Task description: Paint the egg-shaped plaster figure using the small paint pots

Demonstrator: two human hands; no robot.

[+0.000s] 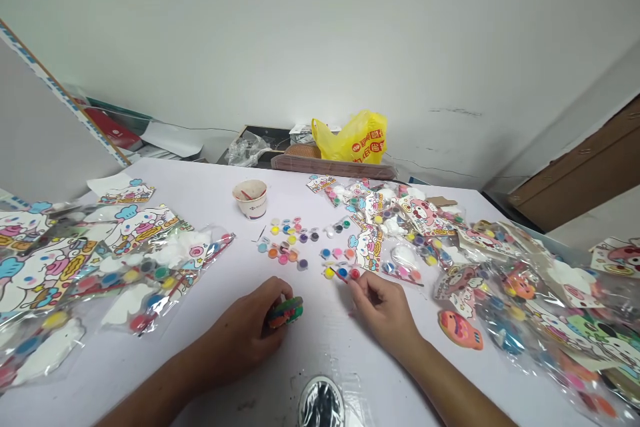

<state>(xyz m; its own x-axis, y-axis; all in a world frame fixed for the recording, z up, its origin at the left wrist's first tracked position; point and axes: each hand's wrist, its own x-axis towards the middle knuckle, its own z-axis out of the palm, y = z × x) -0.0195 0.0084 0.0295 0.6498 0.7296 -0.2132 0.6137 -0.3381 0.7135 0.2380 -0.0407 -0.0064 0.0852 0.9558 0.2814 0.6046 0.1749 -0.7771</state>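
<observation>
My left hand is closed round a small painted figure, coloured green, orange and red. Its full shape is hidden by the fingers. A thin red paintbrush is pinched in my right hand. The brush points left, its tip at or just over a yellow paint pot; I cannot tell whether it touches the paint. In the same strip are a blue pot and a red pot, close to my right fingertips. More open paint pots lie beyond my hands.
A paper cup with a brush in it stands behind the paints. Bagged craft kits cover the left; more kits crowd the right. A painted fish-shaped piece lies beside my right forearm. A round dark object is at the front.
</observation>
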